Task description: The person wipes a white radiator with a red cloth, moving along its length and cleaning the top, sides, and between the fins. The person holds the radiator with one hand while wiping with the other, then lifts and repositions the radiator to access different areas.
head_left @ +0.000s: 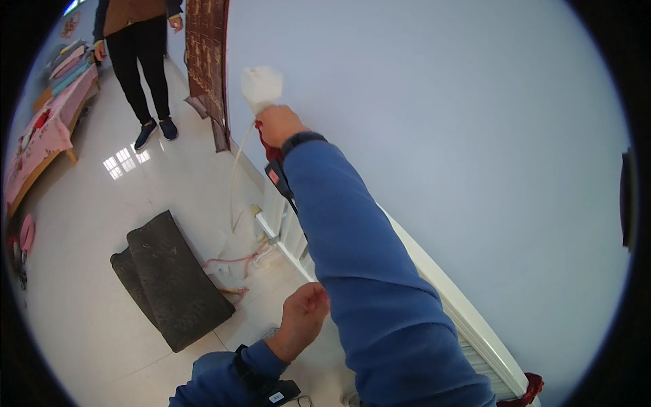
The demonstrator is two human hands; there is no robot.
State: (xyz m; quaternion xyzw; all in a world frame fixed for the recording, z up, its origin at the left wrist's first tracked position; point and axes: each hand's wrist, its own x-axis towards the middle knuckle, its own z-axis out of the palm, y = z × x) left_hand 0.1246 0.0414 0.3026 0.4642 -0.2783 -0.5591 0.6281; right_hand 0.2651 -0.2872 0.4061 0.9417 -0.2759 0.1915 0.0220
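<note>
My right hand is raised to the wall on an outstretched arm, its fingers curled just under a small white box-shaped piece. Something red shows below that palm, mostly hidden by the hand and sleeve, so its kind is unclear. A black block with a red patch sits under the right wrist. From near the white piece a thin pale cord hangs toward the floor. Lower down, my left hand is closed beside the right sleeve; whatever its fingers hold, if anything, is hidden.
A white radiator runs along the wall under my right arm. Pinkish and white pipes lie at its far end. A folded dark mat rests on the tiled floor. A person stands beyond, near a pink-covered table.
</note>
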